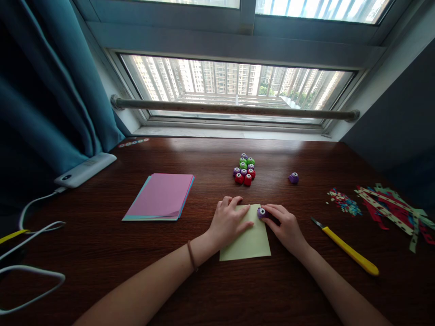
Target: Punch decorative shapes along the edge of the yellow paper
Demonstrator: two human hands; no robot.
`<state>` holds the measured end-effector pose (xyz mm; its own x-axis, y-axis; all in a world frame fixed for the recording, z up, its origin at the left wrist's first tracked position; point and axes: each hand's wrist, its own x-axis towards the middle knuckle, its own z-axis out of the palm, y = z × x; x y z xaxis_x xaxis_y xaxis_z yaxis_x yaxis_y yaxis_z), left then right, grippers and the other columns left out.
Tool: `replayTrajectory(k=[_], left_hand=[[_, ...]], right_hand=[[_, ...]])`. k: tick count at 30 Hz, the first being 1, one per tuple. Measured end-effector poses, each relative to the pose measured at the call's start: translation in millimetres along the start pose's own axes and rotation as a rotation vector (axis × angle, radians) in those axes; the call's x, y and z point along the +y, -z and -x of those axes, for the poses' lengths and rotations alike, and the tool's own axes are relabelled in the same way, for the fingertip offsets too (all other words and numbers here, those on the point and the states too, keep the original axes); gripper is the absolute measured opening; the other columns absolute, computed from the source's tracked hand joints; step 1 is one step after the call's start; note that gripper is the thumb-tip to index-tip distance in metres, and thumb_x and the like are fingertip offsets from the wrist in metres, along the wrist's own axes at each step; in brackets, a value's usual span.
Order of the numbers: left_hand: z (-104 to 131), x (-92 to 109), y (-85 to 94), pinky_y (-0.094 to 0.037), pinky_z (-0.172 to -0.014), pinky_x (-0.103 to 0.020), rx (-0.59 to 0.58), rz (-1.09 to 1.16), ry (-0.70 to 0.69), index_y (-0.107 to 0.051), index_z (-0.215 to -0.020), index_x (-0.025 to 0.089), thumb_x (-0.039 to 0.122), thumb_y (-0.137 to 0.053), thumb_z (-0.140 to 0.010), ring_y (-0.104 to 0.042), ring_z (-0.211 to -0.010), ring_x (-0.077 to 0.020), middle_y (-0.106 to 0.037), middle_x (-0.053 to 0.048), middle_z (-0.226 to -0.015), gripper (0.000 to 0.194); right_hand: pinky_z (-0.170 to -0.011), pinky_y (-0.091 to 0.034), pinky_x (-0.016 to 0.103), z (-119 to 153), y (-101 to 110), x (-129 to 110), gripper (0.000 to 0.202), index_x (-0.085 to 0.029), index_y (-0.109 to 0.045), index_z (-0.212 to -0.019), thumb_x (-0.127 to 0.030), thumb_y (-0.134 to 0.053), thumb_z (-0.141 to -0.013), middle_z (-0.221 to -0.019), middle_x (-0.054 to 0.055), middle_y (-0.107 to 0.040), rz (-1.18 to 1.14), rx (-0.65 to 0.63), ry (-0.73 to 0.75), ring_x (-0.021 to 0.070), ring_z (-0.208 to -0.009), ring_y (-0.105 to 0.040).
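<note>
A pale yellow-green sheet of paper (249, 246) lies on the table in front of me. My left hand (228, 222) rests on its left side, fingers spread and pressing on the sheet. At the sheet's upper right edge sits a small purple craft punch (261, 213). The fingers and thumb of my right hand (283, 224) are closed on this punch from the right. Whether the paper's edge is inside its slot I cannot tell. A second purple punch (294, 178) stands apart, farther back on the right.
A cluster of red, green and purple punches (244, 170) stands behind the sheet. To the left lies a stack of coloured paper (163, 194). On the right are a yellow-handled craft knife (350, 250), paper confetti (345, 202) and punched strips (390, 210). A white power bank (86, 170) with cable lies far left.
</note>
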<state>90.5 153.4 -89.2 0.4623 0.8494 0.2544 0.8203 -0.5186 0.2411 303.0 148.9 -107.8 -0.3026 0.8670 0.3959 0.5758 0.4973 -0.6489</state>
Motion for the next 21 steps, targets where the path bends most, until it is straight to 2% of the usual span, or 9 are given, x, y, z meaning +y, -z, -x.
replayTrajectory(k=[8,11,14,16,19,21], left_hand=[[0.7,-0.2,-1.6,-0.033,-0.086,-0.044,0.002,0.009,-0.005,-0.056,-0.115,0.027,0.050,-0.059,-0.082,-0.037,-0.106,-0.0299,-0.045,-0.008,-0.123,0.040],[2.2,0.6,-1.9,-0.029,-0.089,-0.045,0.022,0.010,-0.022,-0.045,-0.128,0.026,0.050,-0.053,-0.086,-0.036,-0.109,-0.0304,-0.043,-0.007,-0.130,0.049],[4.3,2.9,-0.3,-0.021,-0.095,-0.047,0.068,0.020,-0.130,-0.023,-0.140,0.020,0.049,-0.044,-0.091,-0.031,-0.118,-0.0309,-0.037,-0.008,-0.137,0.060],[5.4,4.9,1.4,-0.015,-0.099,-0.047,0.069,0.046,-0.232,-0.015,-0.141,0.017,0.046,-0.040,-0.093,-0.025,-0.124,-0.0292,-0.036,-0.007,-0.137,0.061],[5.6,7.6,3.9,-0.004,-0.105,-0.047,0.027,0.074,-0.318,-0.011,-0.142,0.015,0.044,-0.036,-0.095,-0.016,-0.130,-0.0257,-0.036,-0.005,-0.138,0.060],[4.8,8.9,5.4,0.003,-0.106,-0.048,-0.004,0.061,-0.332,-0.014,-0.141,0.014,0.043,-0.034,-0.095,-0.010,-0.132,-0.0250,-0.035,-0.004,-0.138,0.058]], right_hand=[[-0.087,-0.043,0.035,-0.1,0.7,-0.3,0.027,-0.020,-0.057,-0.108,-0.015,-0.061,-0.082,-0.104,0.004,-0.057,-0.001,-0.012,-0.017,0.0199,-0.097,-0.051],[-0.088,-0.043,0.035,-0.3,1.1,-0.2,0.029,-0.020,-0.056,-0.110,-0.016,-0.061,-0.082,-0.105,0.004,-0.056,-0.003,-0.015,-0.024,0.0199,-0.098,-0.051],[-0.089,-0.042,0.035,-0.6,1.9,-1.8,0.034,-0.021,-0.054,-0.114,-0.017,-0.062,-0.081,-0.108,0.004,-0.056,-0.016,-0.022,-0.044,0.0203,-0.100,-0.050],[-0.089,-0.043,0.036,-0.8,2.3,-3.4,0.036,-0.022,-0.052,-0.115,-0.017,-0.062,-0.081,-0.108,0.004,-0.056,-0.025,-0.028,-0.055,0.0206,-0.099,-0.050],[-0.088,-0.043,0.037,-0.9,2.3,-4.6,0.036,-0.022,-0.052,-0.115,-0.018,-0.061,-0.080,-0.107,0.004,-0.056,-0.027,-0.030,-0.063,0.0213,-0.098,-0.051],[-0.087,-0.044,0.037,-0.7,2.0,-4.3,0.036,-0.021,-0.051,-0.115,-0.019,-0.061,-0.080,-0.107,0.005,-0.056,-0.026,-0.019,-0.064,0.0220,-0.098,-0.052]])
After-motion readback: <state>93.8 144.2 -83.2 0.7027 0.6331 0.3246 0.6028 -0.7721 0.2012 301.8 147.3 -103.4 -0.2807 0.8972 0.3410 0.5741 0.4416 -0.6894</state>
